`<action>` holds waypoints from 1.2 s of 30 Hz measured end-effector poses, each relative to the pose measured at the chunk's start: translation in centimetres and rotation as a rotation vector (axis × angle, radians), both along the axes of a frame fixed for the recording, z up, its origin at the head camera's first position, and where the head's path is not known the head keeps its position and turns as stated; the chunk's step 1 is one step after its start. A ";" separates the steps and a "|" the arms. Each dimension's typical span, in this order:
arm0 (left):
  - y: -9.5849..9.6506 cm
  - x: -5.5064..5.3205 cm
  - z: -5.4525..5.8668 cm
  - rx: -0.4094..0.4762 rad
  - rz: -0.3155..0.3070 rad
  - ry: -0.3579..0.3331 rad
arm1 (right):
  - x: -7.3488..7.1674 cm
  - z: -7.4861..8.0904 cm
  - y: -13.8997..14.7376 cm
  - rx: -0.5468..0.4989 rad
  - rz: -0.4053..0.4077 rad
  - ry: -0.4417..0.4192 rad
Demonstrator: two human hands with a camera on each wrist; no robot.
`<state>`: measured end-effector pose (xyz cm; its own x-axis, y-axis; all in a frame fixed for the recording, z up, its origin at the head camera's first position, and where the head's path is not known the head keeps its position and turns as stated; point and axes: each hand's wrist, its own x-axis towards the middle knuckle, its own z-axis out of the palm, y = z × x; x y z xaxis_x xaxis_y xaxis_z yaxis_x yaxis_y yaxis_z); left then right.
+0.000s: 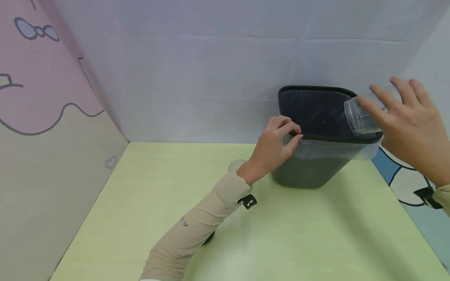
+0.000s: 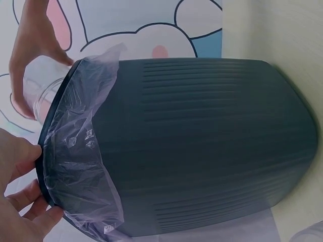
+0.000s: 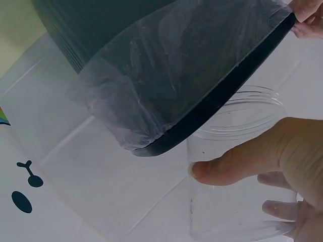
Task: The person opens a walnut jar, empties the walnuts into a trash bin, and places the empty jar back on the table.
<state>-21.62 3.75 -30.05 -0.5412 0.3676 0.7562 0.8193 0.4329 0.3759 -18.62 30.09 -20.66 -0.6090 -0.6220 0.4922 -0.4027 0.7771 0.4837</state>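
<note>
A dark grey trash bin (image 1: 304, 171) stands on the table, lined with a clear plastic bag (image 1: 330, 150) folded out over its black rim. At the near left part of that rim, my left hand (image 1: 272, 142) pinches the edge between thumb and fingers. My right hand (image 1: 416, 125) grips a clear jar (image 3: 222, 212), thumb on one side and fingers on the other. The jar lies tipped over, its threaded mouth (image 1: 354, 117) reaching past the bin's right rim toward the inside. No contents show in the jar.
The pale green table (image 1: 168, 187) spreads left and in front of the bin. A clear round object (image 1: 236, 165) is partly hidden behind my left wrist, and a dark round one (image 1: 209, 238) under my sleeve. A white wall (image 1: 197, 89) rises behind, with printed panels (image 1: 408, 183) at the sides.
</note>
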 end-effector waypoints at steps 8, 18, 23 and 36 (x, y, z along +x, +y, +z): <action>-0.2 0.1 -0.1 0.011 -0.002 0.010 | -0.2 -0.2 0.2 -0.031 -0.007 -0.007; 0.1 -0.2 -0.1 -0.004 -0.007 0.009 | -0.7 -0.4 1.4 -0.182 -0.248 -0.103; -0.3 -0.3 -0.2 0.016 -0.009 0.001 | -0.9 -0.4 1.3 -0.155 -0.127 -0.047; -0.2 -0.7 -0.3 0.020 -0.004 0.032 | -1.2 -0.5 -0.3 0.036 0.046 -0.019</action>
